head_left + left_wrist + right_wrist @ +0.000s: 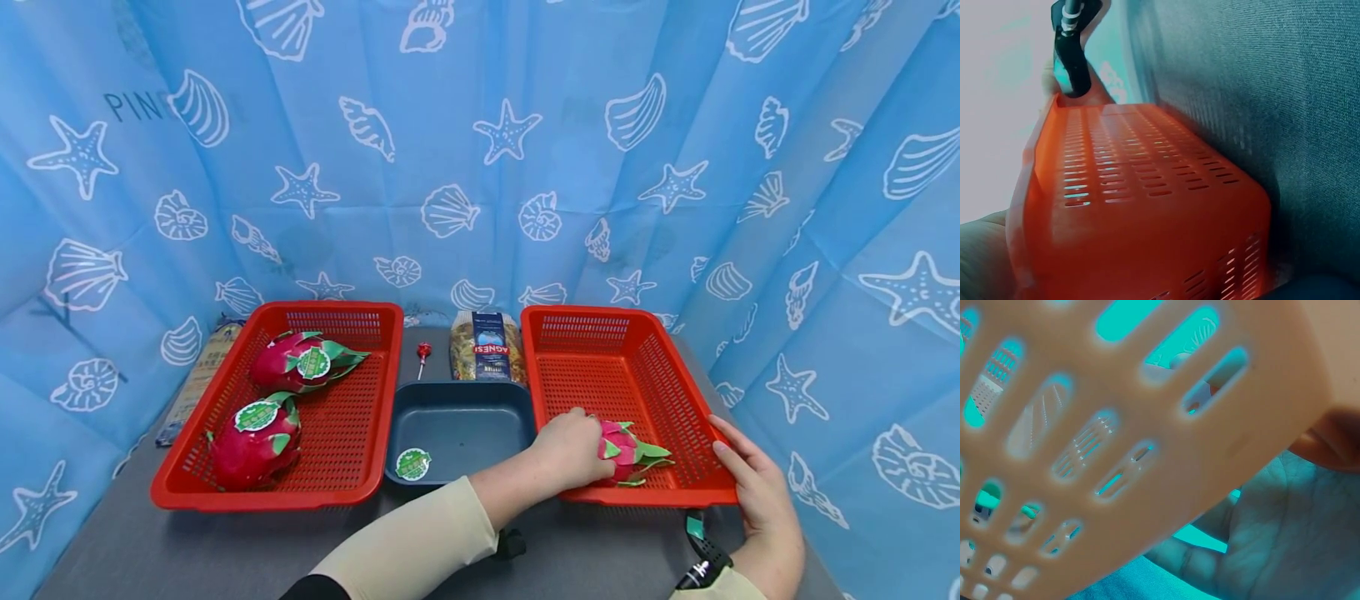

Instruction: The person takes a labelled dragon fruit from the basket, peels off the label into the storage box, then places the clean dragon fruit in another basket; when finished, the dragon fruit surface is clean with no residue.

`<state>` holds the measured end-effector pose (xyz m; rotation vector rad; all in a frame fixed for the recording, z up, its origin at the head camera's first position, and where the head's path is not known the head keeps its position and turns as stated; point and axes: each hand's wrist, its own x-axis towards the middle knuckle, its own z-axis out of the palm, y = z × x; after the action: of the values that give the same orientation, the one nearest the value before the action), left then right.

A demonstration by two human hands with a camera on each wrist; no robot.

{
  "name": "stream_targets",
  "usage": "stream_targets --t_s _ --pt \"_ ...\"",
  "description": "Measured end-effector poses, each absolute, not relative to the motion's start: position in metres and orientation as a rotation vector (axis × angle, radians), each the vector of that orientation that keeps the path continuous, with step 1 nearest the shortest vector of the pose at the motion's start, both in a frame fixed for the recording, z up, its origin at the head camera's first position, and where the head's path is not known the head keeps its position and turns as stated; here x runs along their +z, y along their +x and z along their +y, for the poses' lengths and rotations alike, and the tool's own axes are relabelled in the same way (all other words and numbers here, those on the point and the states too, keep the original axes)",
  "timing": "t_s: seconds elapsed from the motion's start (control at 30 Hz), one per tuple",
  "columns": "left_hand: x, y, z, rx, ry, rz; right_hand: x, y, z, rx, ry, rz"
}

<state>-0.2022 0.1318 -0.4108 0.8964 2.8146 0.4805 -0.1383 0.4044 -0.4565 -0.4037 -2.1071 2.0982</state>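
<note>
My left hand (572, 446) reaches into the right-hand red basket (660, 367) and grips a pink dragon fruit (621, 450) by its left end, near the front wall. The fruit's green-tipped leaves point right. At that basket's front right corner my right hand (765, 483) holds the rim, thumb over the edge and fingers along the outside. The right wrist view shows its palm (1285, 531) beside the slotted wall. Two more dragon fruits, a rear one (300, 362) and a front one (255, 442), lie in the left red basket (277, 501), both with green-and-white stickers.
Between the baskets stands a dark blue rectangular tray (461, 433) with a round sticker (412, 464) at its front left. Behind it lie a red lollipop (423, 352) and a pasta bag (491, 346). A long packet (198, 379) lies left of the left basket. A blue curtain (465, 150) hangs behind.
</note>
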Motion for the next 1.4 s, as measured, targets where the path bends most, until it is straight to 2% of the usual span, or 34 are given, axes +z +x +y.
stream_targets --t_s 0.3,0.63,0.9,1.17,1.4 --pt "-0.402 -0.189 0.111 0.732 1.022 2.817 -0.456 -0.139 0.404 2.122 -0.404 -2.094" --pt "-0.373 -0.163 0.071 1.305 1.072 2.736 -0.457 -0.139 0.405 2.117 -0.413 -2.102" --pt "-0.366 -0.141 0.036 1.680 1.194 2.609 -0.458 -0.139 0.403 2.132 -0.404 -2.078" --pt "-0.363 -0.124 -0.003 1.874 1.044 2.532 -0.459 -0.139 0.404 2.125 -0.439 -2.089" --pt "-0.362 -0.116 -0.041 1.933 1.044 2.751 -0.460 -0.140 0.404 2.116 -0.422 -2.096"
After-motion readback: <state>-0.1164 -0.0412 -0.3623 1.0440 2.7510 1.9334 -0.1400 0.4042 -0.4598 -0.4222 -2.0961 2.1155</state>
